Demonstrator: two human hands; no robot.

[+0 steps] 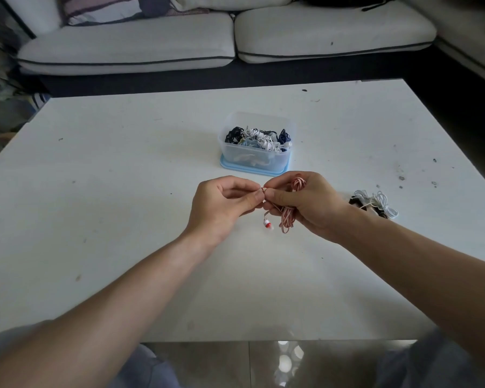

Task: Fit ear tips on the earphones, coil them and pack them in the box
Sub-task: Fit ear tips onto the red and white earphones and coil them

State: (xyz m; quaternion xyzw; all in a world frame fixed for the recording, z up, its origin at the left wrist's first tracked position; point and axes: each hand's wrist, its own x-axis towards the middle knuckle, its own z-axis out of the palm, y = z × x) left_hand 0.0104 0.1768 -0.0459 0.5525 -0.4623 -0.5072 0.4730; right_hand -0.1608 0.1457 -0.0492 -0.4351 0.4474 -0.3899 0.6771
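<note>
A red-and-white earphone cable (287,217) is bundled in loops inside my right hand (305,205), which is closed around the coil. My left hand (224,204) pinches a free end of the same cable right beside my right thumb. One red-and-white earbud (267,224) dangles below the two hands, just above the table. The clear plastic box (254,161) stands just beyond my hands on its light blue lid, holding several coiled earphones in black, white and blue.
A loose pile of white and black earphones (374,204) lies on the white table (123,219) to the right of my right wrist. A grey sofa (179,46) runs along the table's far side.
</note>
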